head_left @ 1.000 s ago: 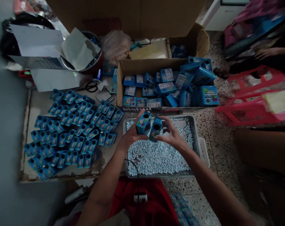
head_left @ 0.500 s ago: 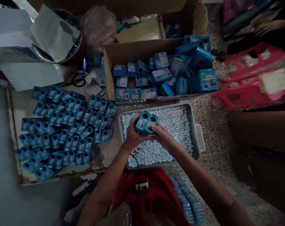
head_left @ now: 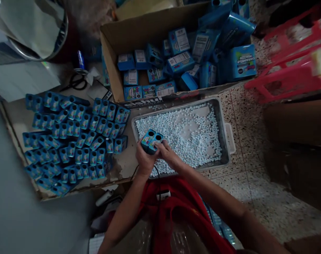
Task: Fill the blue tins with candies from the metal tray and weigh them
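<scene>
Two small blue boxes, each with a round hole on top, are pressed side by side. My left hand is wrapped around them from below and the left. My right hand grips them from the right, fingers closed against the nearer box. Both hands hover low over the near left corner of a metal tray filled with small pale blue and white pellets.
Several rows of the same small blue boxes lie on a board at the left. A cardboard carton with larger blue boxes stands behind the tray. Scissors, papers, a metal bowl at far left; red plastic stools at right.
My hands brought the two boxes together and lowered them toward the tray's near left corner. The view has tilted downward.
</scene>
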The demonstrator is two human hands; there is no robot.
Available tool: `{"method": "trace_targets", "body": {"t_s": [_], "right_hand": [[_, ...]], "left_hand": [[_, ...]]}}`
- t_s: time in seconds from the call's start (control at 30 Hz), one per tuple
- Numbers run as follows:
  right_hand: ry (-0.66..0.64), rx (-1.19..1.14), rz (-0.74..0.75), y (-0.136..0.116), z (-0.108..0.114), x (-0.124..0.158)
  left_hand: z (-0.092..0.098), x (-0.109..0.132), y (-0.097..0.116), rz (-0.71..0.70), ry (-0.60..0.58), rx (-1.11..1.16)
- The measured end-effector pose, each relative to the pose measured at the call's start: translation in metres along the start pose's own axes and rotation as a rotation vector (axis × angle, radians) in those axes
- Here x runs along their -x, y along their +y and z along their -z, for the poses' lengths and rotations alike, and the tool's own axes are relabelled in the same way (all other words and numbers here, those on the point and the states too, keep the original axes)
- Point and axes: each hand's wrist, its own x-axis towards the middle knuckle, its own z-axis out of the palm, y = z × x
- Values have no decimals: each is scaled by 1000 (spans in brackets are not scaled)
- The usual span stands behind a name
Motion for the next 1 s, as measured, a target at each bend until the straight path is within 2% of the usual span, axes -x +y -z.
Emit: {"method": "trace_targets", "body": {"t_s": [0.07,0.1,0.2,0.23,0.3,0.37,0.4,0.47,0.53,0.63,0.67,0.7,0.77,0.83,0.9,0.93,1.0], "right_hand": [[-58,219,40,2,17,-10],[-51,375,107,-3,27,-19],[94,882,485,-31,55,-58],[86,1038,602,-41,60,-74],[-64,1303,740,-54,61,-105],[-217,1475,815,-55,54,-129],[-251,1526,844,-52,50,-136],[-221,1578,877,-40,46,-140],[-153,1594,853,-26,53,-130],[-122,1572,800,-4,90,-95],[-81,1545,805,5,108,-81],[17,1508,818,15,128,-67],[360,1409,817,38,166,-44],[759,1294,725,62,193,-31],[999,1208,622,81,202,-32],[1046,1180,599,87,200,-36],[1029,1141,630,92,185,-51]], "left_hand": [[7,-5,-4,119,-10,47],[11,-11,-5,168,-22,94],[24,-37,-8,284,-74,311],[28,-45,-8,314,-104,385],[35,-57,-9,362,-182,494],[38,-62,-10,373,-257,542],[38,-63,-11,367,-277,546],[34,-63,-13,372,-295,549],[27,-64,-16,413,-322,578],[19,-65,-22,449,-410,642],[17,-65,-24,442,-439,657],[15,-65,-27,433,-463,669],[12,-62,-32,417,-494,691],[8,-57,-37,409,-512,718],[1,-50,-42,411,-532,745],[-4,-46,-44,422,-540,759],[-18,-37,-48,469,-539,781]]}}
